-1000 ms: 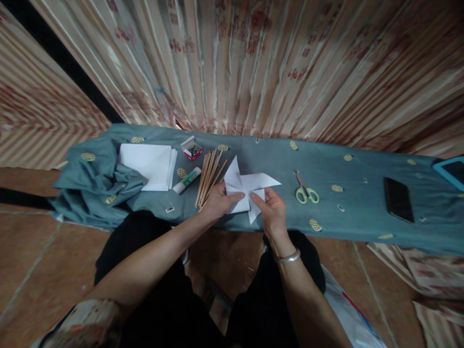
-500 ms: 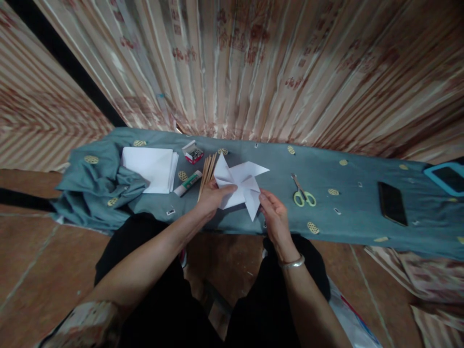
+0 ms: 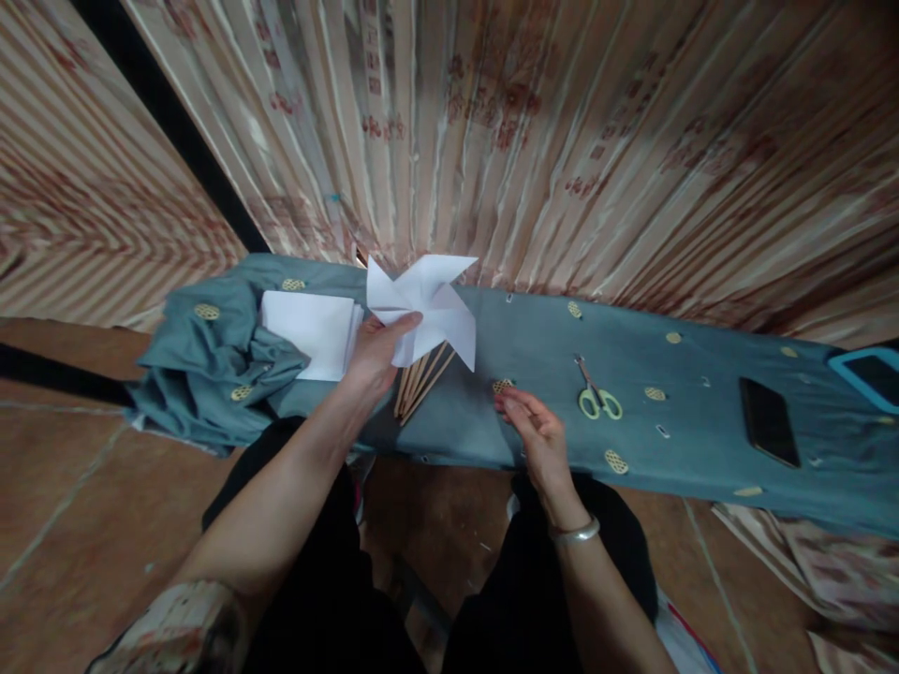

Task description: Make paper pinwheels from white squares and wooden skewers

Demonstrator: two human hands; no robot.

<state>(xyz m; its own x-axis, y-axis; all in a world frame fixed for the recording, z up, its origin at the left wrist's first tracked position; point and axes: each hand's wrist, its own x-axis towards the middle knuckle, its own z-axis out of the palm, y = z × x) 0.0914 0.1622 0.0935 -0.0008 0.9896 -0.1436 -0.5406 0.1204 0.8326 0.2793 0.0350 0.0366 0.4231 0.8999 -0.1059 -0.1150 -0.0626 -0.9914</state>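
A white folded-paper pinwheel (image 3: pixel 449 318) is held up over the cloth-covered table. My left hand (image 3: pixel 375 356) grips its lower left part, with the thumb on top near the centre. Apart from it, to the lower right, my right hand (image 3: pixel 535 431) hovers with thumb and fingertips together; whether anything small is between them I cannot make out. Beneath the pinwheel lie several thin wooden sticks (image 3: pixel 423 386), their upper ends covered by the paper. A stack of white paper (image 3: pixel 309 328) rests left of my left hand. Scissors with green handles (image 3: pixel 596 398) lie right of my right hand.
The grey-green patterned cloth (image 3: pixel 534 346) covers the long narrow table. Toward the right end are a black phone (image 3: pixel 769 421) and a blue-edged device (image 3: pixel 867 374). A pleated curtain (image 3: pixel 492 168) hangs behind, and bunched cloth (image 3: pixel 211 346) lies at the left.
My right hand has let go of the pinwheel. My left hand has carried it up and left, so it now hides the glue stick and small red box. The view has shifted slightly.
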